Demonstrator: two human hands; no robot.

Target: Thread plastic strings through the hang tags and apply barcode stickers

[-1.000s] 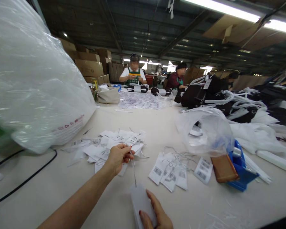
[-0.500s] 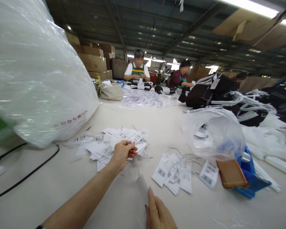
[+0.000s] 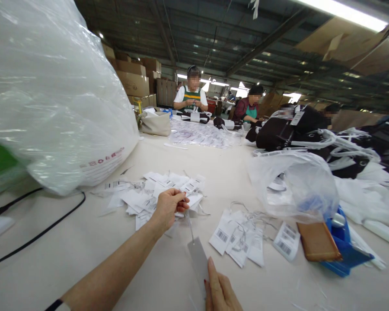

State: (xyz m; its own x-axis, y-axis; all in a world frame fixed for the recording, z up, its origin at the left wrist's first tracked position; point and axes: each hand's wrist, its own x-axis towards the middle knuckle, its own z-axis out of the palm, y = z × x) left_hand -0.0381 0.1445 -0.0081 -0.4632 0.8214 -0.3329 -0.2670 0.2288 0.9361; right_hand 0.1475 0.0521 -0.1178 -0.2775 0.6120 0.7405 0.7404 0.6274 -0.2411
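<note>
Grey tag is slanting down from its pale string at the lower middle, between the two hands; whether it is touching the bench is not clear. At far left, a large plastic bag is bulging over the bench, with a black cable curving below it. Next, a heap of white labels is spreading behind the left hand, whose fingers are pinching the string near its upper end. The right hand is reaching in from the bottom, its fingers touching the tag's right edge; I cannot tell whether they are gripping it. Further right, a cluster of barcoded tags is lying with its strings tangled, a single barcoded card is resting beside it, and a brown block is leaning against a blue holder.
</note>
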